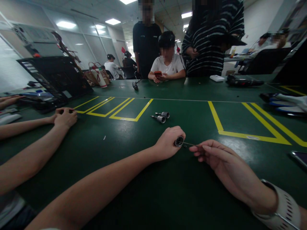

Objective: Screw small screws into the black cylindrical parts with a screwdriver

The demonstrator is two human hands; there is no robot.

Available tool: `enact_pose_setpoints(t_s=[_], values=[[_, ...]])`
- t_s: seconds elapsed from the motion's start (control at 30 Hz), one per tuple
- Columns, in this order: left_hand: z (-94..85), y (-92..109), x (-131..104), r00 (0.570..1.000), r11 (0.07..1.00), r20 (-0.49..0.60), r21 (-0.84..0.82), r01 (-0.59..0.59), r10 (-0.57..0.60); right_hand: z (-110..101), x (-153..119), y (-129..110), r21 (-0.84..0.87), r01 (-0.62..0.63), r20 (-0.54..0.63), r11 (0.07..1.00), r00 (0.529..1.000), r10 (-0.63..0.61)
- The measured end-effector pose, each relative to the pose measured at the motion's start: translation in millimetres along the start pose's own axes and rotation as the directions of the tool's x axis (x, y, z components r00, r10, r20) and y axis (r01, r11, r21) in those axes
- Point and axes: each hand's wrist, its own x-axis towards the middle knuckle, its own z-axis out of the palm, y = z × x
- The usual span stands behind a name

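Observation:
My left hand point(169, 143) is closed around a metal socket bit point(178, 141), whose round open end faces me and the right. The fingers hide the rest of it. Between the thumb and fingertips of my right hand point(211, 153) is a thin metal rod point(189, 144), pinched. Its far end reaches the mouth of the socket bit; how deep it goes I cannot tell. A tiny dark ring point(185, 146) lies just below the rod. Farther back on the green table point(134, 150), two similar socket bits with narrow shanks point(160, 119) point(165, 115) lie side by side.
Yellow tape outlines point(123, 119) mark the table left and right. A co-worker's hands point(66, 117) rest at the left. A dark power tool point(243, 81) and a white case point(217, 78) lie at the back right. A phone point(299, 158) lies at the right edge. People are across the table.

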Motion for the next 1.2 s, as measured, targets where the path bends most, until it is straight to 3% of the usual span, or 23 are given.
enact_pose_setpoints(t_s=[0.2, 0.4, 0.9, 1.1, 1.2], values=[[-0.1, 0.5, 0.1, 1.0, 1.0, -0.003, 0.001, -0.017, 0.017, 0.2, -0.3, 1.4, 0.039, -0.007, 0.006, 0.999, 1.0, 0.007], [1.6, 1.5, 0.4, 0.999, 0.997, 0.032, 0.068, -0.037, 0.035, -1.0, -2.2, 5.5, -0.079, 0.019, 0.008, 0.997, 1.0, -0.019], [1.2, 0.3, -0.5, 1.0, 0.999, -0.012, 0.04, -0.008, 0.009, -1.9, -1.8, 3.9, 0.037, 0.017, 0.015, 0.999, 1.0, -0.018], [-0.1, 3.8, -0.1, 0.998, 0.993, 0.045, 0.114, -0.041, 0.036, 0.7, -4.0, 3.2, -0.078, -0.001, 0.002, 0.997, 1.0, 0.001], [-0.1, 4.9, -0.3, 0.998, 0.989, 0.053, 0.137, -0.053, 0.046, 0.7, -4.1, 2.3, -0.049, -0.004, 0.0, 0.999, 1.0, 0.004]])
